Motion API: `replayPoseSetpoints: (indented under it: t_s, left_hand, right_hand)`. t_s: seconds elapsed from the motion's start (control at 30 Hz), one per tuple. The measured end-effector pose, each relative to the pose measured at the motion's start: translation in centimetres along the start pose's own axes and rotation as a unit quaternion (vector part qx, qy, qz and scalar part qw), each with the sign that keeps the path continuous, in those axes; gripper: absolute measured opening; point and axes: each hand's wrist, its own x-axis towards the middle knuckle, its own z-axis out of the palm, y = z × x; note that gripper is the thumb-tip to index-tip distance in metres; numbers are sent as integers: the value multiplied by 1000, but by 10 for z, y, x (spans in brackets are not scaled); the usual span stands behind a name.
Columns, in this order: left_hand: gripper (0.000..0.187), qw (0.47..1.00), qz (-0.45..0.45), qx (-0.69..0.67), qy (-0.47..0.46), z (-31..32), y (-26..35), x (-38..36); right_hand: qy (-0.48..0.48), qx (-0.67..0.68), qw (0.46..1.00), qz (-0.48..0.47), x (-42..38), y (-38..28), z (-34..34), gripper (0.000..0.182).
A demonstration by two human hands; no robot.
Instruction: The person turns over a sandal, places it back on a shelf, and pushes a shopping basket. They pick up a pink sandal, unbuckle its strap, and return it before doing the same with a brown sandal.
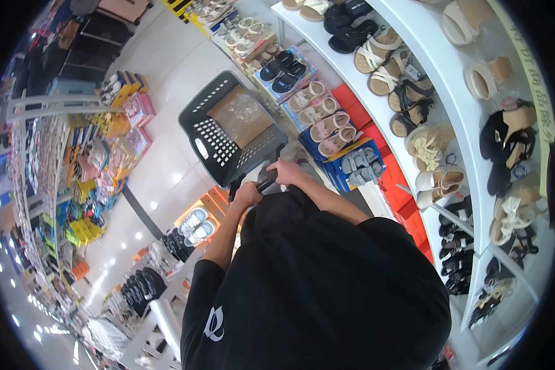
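Observation:
A dark grey shopping basket (211, 151) with perforated sides stands in front of me, its open top facing up. Inside it lie a flat brown cardboard piece (228, 117) and some clear plastic wrap (245, 110). My left hand (246, 195) is closed around the left part of the basket's black handle (266, 180). On the same handle, further right, my right hand (285, 172) is wrapped with fingers curled. Grey sandals (360, 165) on a blue box are the goods nearest my right hand. Light blue shoes (197, 226) on orange boxes are below my left arm.
White shelves (456, 74) with several rows of sandals curve along the right. Boxes topped with sandals (287, 71) line the floor beside the basket. Red boxes (391, 179) sit under the shelf. Racks of packaged goods (86, 160) stand left, across a tiled aisle (166, 132).

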Motion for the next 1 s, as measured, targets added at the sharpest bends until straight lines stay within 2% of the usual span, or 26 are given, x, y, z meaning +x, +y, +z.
replayPoseSetpoints:
  t_s: [0.03,0.13,0.33,0.37,0.47,0.57,0.63,0.7,0.77,0.9,1.0]
  left_hand:
    - [28,1000,17,-2,13,-5,-6,1]
    - [26,998,51,-1,32,-24,-16,10]
    - [24,999,48,18,4,-67,-33,14]
    - [23,998,58,15,11,-72,-37,15]
    - [23,997,75,14,8,-78,-42,16]
    - [25,996,91,3,5,-75,-47,18]
    - [29,995,97,5,5,-77,-47,18]
    - [31,995,102,8,3,-79,-45,17]
    - [32,995,104,12,2,-84,-41,12]
    - [31,994,102,21,13,-84,-42,9]
    - [28,994,105,14,33,-80,-46,10]
  right_hand:
    - [11,5,1000,-6,3,-4,1,48]
    - [-56,91,991,86,16,-20,-7,49]
    - [39,155,985,60,28,-45,8,50]
    - [63,95,993,38,36,-39,18,56]
    - [114,91,989,-8,43,-21,36,61]
    - [101,111,985,90,15,-29,16,64]
    - [196,67,974,87,3,-10,19,65]
    - [91,197,952,216,-17,1,-2,65]
    - [292,32,953,73,-1,96,55,62]
    - [215,219,927,215,-43,94,25,57]
    - [216,261,901,271,-37,140,35,54]
